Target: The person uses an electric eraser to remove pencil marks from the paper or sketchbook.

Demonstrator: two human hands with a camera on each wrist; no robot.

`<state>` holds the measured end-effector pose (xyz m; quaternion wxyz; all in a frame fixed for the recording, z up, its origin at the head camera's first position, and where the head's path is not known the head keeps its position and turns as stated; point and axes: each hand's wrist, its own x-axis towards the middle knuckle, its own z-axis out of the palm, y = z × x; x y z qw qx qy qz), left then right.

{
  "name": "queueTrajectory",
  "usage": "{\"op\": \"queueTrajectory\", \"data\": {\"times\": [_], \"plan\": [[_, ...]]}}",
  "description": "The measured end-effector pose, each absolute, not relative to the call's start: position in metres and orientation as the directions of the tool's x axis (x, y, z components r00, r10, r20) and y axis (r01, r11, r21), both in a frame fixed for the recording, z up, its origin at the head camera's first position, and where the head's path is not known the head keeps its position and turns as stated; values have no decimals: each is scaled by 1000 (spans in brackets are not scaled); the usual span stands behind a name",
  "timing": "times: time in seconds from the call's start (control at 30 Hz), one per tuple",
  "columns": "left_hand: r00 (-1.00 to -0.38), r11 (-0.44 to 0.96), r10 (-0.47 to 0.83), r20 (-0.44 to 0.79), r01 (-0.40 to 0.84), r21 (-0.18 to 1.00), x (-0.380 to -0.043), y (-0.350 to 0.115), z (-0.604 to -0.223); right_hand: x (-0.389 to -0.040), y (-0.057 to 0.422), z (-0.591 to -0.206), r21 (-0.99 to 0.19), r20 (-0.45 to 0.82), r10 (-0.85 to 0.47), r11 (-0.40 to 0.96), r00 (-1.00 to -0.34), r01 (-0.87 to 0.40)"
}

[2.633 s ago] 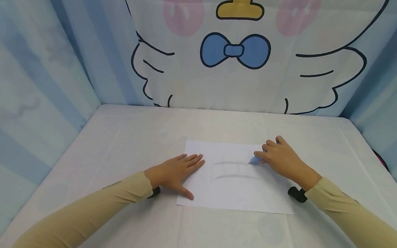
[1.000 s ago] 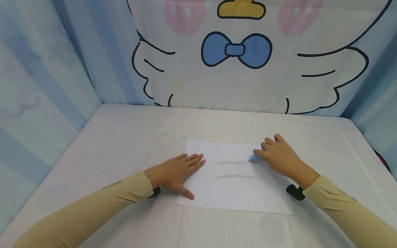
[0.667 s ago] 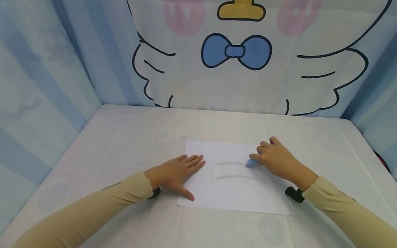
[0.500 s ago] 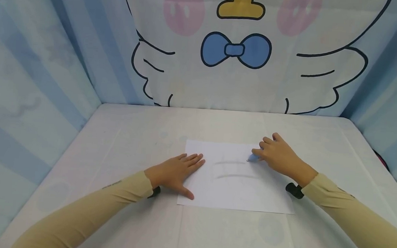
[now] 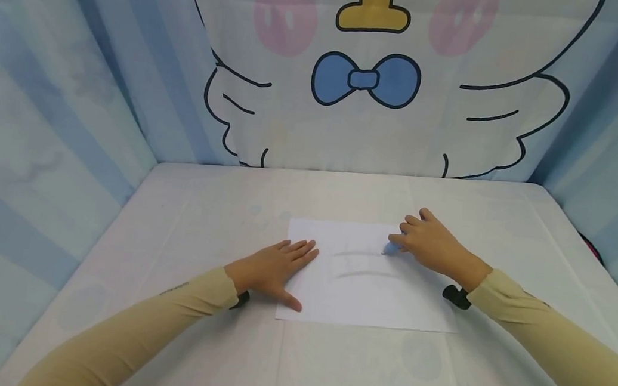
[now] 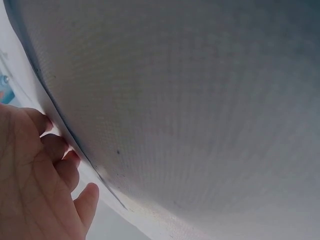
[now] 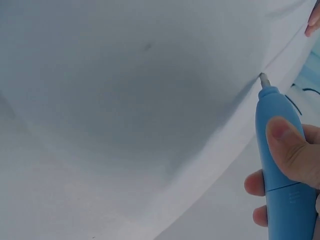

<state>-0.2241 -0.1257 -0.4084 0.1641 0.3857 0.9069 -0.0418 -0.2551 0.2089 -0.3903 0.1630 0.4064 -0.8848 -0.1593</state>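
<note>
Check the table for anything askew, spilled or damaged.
Nothing stands out. The paper lies straight, with the left hand resting on its left side; no spill or tear shows. The right hand grips the blue tool, its tip near the upper grey line.

Gap over paper [image 5: 360, 301] between left hand [image 5: 275, 269] and blue tool [image 7: 278, 137], curtain [image 5: 356, 139] behind table [image 5: 353, 363]

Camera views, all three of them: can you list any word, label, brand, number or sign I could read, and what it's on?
No text is readable in any view.
Left sleeve: small dark marks, perhaps lettering, too small to read.
Right sleeve: a thin dark mark, too small to read.
Blue pen-shaped tool: a faint marking on the body, too blurred to read.
White paper: grey strokes, no legible letters or numbers.
</note>
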Motion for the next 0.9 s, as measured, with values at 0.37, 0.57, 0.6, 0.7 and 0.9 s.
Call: {"op": "queueTrajectory", "data": {"times": [0.37,0.57,0.6,0.7,0.9], "plan": [[-643,695,689,-334,717,55,-224,-126,-411,-254,205,-392,418,160,-785,603,-599,-679],[-643,695,690,-334,716,58,-224,-125,-411,-254,204,-391,424,161,-785,603,-599,-676],[-643,695,691,-332,717,59,-224,-125,-411,-254,204,-390,422,165,-781,607,-602,-673],[-644,698,689,-332,714,63,-224,-125,-410,-254,204,-391,428,168,-783,606,-599,-671],[-651,708,681,-336,702,75,-222,-124,-407,-254,204,-390,421,159,-785,602,-598,-679]]}}
